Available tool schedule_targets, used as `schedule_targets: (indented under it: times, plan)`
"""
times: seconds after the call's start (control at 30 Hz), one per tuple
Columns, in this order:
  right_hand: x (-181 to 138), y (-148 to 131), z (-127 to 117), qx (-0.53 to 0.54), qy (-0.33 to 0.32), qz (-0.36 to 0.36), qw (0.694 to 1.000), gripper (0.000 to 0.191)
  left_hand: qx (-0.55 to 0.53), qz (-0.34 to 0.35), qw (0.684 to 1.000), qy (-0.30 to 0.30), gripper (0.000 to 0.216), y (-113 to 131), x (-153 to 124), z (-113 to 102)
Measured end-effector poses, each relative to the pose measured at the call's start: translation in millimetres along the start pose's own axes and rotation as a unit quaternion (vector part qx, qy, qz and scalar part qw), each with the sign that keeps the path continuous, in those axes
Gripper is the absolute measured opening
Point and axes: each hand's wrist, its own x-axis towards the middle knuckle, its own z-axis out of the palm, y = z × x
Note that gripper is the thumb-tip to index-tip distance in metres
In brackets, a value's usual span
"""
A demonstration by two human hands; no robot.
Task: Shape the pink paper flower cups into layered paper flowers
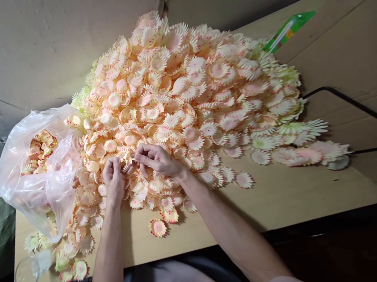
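Just above the front part of a big heap of artificial flower petal pieces (183,92), both hands meet at one small cream petal piece (127,157). My left hand (114,175) pinches its left side between thumb and fingers. My right hand (156,159) grips the other side with closed fingertips. The petal pieces are round and frilly, cream with pink centres and red-tipped edges. Several lie loose in front of the heap, such as one red-edged petal piece (158,227). Fingers partly cover the held piece.
A clear plastic bag (59,190) with red-speckled pieces inside stands left of the heap. A transparent cup (27,273) lies near the left front corner of the wooden table (282,198). Cardboard (351,61), a green packet (293,29) and a black rod (363,107) are on the right.
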Motion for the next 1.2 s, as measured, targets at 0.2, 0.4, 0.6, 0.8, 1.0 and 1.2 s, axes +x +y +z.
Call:
schedule_targets:
  times: [0.2, 0.4, 0.6, 0.8, 1.0, 1.2]
  plan:
    - [1.5, -0.6, 0.9, 0.005, -0.006, -0.005, 1.000, 0.031, -0.044, -0.031, 0.999, 0.011, 0.043, 3.4, -0.5, 3.8]
    - [3.7, 2.5, -1.5, -0.002, 0.033, 0.003, 0.999, 0.034, 0.005, 0.008, 1.000, -0.016, 0.032, -1.0, 2.2, -0.5]
    - [6.3, 4.9, 0.3, -0.033, 0.055, 0.001, 0.998, 0.031, 0.092, 0.063, 0.993, -0.032, 0.032, -3.7, 1.9, -5.1]
    - [6.8, 7.3, 0.0, -0.052, 0.042, 0.009, 0.998, 0.032, 0.161, 0.092, 0.983, -0.015, 0.024, -9.2, -0.3, -6.2]
    - [4.7, 7.8, -3.3, -0.083, 0.039, 0.011, 0.996, 0.027, 0.232, 0.122, 0.965, -0.004, 0.025, -4.1, -1.2, -3.8]
    - [5.7, 8.9, -3.2, -0.105, 0.044, -0.019, 0.993, 0.020, 0.241, 0.124, 0.963, -0.010, 0.025, -2.8, -2.6, -2.8]
